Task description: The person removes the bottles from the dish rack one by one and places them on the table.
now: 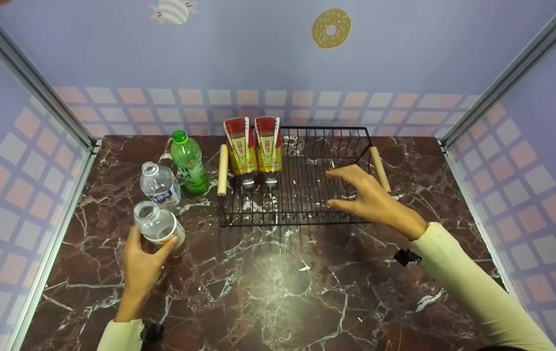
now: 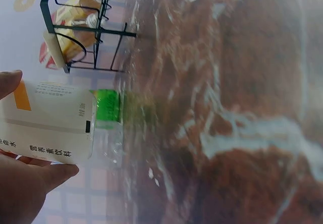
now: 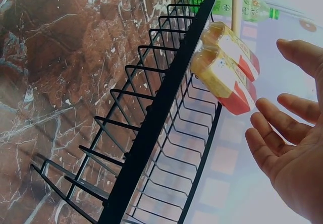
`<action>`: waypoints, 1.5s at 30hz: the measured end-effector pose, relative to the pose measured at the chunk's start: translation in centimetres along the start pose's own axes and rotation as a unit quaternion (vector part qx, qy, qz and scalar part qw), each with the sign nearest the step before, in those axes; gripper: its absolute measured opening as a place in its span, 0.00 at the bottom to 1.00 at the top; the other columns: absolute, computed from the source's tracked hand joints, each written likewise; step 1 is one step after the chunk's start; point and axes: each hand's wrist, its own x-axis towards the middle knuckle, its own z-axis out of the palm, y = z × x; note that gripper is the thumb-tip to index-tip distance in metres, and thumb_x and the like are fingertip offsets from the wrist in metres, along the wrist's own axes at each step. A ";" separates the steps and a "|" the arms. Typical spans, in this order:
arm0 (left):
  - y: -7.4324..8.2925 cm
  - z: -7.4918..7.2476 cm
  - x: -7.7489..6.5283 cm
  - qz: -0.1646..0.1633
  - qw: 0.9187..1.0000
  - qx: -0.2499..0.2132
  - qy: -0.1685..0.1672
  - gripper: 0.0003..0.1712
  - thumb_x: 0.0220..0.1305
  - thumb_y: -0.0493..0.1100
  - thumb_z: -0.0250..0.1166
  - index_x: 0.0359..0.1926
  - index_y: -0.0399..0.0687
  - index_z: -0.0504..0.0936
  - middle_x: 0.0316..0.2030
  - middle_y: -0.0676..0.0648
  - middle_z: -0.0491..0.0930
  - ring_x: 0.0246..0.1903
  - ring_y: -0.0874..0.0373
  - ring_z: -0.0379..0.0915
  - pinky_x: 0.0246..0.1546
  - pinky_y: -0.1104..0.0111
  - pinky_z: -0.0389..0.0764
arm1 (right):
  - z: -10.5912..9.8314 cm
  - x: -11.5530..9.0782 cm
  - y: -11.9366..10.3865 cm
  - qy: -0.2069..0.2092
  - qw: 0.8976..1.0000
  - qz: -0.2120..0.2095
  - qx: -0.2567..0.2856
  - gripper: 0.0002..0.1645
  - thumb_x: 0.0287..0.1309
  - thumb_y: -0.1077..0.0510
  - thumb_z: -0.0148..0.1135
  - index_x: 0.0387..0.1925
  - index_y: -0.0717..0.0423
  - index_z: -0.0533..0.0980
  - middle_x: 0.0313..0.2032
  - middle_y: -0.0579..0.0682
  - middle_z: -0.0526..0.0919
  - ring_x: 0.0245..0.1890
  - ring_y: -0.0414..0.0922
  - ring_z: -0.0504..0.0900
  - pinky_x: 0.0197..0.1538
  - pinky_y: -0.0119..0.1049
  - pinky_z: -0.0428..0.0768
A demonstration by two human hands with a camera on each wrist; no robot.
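- Head: the left hand (image 1: 144, 257) holds a clear bottle (image 1: 160, 225) round its side, maybe so it won't slip. The right hand (image 1: 368, 196) is spread and empty above the black rack (image 1: 302, 224), which seems to prop two squeeze bottles (image 1: 268, 144).
- Left wrist: the bottle, pinched, looks lifted.
- Right wrist: the fingers (image 3: 277, 117) bend loosely, holding nothing.

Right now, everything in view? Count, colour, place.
Rack: 1, black, on table
Handles: 2, pale wood, rack's ends
Containers: 2, red-yellow, rack's left end
Green bottle: 1, green, left of rack
Blue-labelled bottle: 1, clear, beside green bottle
White-labelled bottle: 1, clear, in left hand
Table: 1, marbled red-brown, beneath rack
Walls: 3, lilac, around table
Wrist attachments: 2, black, wrists
Sleeves: 2, pale yellow, arms
Left hand: 1, bare, gripping white-labelled bottle
Right hand: 1, bare, over rack
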 end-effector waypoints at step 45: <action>-2.2 -1.0 -0.7 -0.074 0.996 0.057 -0.008 0.53 0.67 0.32 0.79 0.84 0.32 0.58 0.79 0.29 0.63 0.78 0.33 0.63 0.78 0.43 0.70 | 0.4 -0.5 0.8 -0.005 0.999 0.048 0.008 0.40 0.62 0.56 0.83 0.71 0.64 0.78 0.66 0.62 0.83 0.66 0.60 0.79 0.74 0.60 0.77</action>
